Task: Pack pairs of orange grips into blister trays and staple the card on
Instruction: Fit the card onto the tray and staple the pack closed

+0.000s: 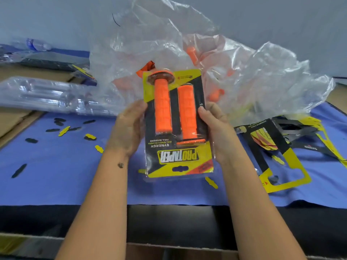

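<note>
Over blue cloth (56,175), both hands' grip (131,126) around pack (178,128)

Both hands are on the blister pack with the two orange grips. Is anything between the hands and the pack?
Nothing visible. The left hand grips the left edge of the blister pack and the right hand grips its right edge, both directly on it. The clear plastic bag lies behind, beyond the pack.

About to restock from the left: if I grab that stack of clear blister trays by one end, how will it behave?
The stack of clear blister trays is thin see-through plastic, so probably light and somewhat springy; held by one end it may sag. The glossy surfaces look slippery, so nested trays could slide apart. Supporting it underneath seems safer.
</note>
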Action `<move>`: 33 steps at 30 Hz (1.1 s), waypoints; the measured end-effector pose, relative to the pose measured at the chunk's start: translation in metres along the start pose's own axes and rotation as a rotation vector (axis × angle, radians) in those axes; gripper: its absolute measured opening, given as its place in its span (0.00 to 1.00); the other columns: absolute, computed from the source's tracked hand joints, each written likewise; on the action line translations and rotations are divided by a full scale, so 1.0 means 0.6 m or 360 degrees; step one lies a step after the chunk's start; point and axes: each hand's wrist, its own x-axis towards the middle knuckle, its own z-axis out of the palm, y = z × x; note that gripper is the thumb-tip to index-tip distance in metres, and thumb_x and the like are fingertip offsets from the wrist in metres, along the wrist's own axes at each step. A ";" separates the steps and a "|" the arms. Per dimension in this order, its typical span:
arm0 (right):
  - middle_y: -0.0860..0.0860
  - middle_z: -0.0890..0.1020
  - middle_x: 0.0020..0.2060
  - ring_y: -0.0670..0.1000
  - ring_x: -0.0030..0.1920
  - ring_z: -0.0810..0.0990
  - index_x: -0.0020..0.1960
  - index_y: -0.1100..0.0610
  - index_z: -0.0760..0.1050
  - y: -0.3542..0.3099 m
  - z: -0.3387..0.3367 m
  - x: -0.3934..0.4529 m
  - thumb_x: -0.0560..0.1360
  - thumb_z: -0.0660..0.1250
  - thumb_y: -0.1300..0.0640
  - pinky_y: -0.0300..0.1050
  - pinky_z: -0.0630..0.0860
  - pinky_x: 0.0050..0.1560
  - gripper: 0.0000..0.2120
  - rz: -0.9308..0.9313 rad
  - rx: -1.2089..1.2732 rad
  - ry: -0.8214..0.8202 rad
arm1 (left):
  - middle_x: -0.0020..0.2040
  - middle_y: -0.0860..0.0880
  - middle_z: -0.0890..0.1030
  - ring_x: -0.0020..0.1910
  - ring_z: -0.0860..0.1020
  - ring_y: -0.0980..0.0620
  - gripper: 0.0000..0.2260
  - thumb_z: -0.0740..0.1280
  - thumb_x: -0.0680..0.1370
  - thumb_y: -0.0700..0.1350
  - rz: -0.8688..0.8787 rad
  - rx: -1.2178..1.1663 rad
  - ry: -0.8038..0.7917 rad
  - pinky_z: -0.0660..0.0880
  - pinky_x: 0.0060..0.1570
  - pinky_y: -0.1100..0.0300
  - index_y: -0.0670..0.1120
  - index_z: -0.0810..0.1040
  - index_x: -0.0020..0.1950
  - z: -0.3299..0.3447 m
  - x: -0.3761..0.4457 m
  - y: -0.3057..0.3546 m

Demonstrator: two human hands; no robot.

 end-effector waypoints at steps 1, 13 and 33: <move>0.56 0.80 0.41 0.54 0.39 0.80 0.50 0.56 0.73 -0.009 -0.006 -0.004 0.81 0.62 0.59 0.48 0.80 0.41 0.03 -0.0022 -0.0036 -0.0008 | 0.47 0.45 0.82 0.46 0.79 0.48 0.10 0.65 0.75 0.45 0.0006 0.0130 0.0014 0.77 0.49 0.54 0.43 0.81 0.52 0.001 0.001 0.006; 0.57 0.81 0.40 0.51 0.36 0.80 0.47 0.55 0.78 -0.134 -0.089 -0.093 0.79 0.65 0.58 0.45 0.80 0.37 0.04 -0.0136 -0.0352 0.0171 | 0.45 0.43 0.72 0.41 0.71 0.46 0.04 0.67 0.76 0.42 -0.0006 0.0103 -0.0028 0.74 0.37 0.59 0.42 0.79 0.45 0.153 0.007 0.014; 0.53 0.77 0.43 0.50 0.46 0.77 0.49 0.58 0.73 -0.216 -0.375 -0.112 0.85 0.54 0.57 0.42 0.78 0.51 0.11 -0.0415 0.0755 0.1339 | 0.50 0.61 0.81 0.54 0.75 0.61 0.13 0.60 0.74 0.59 0.0035 0.1810 -0.0968 0.73 0.55 0.54 0.57 0.79 0.52 0.337 -0.053 -0.201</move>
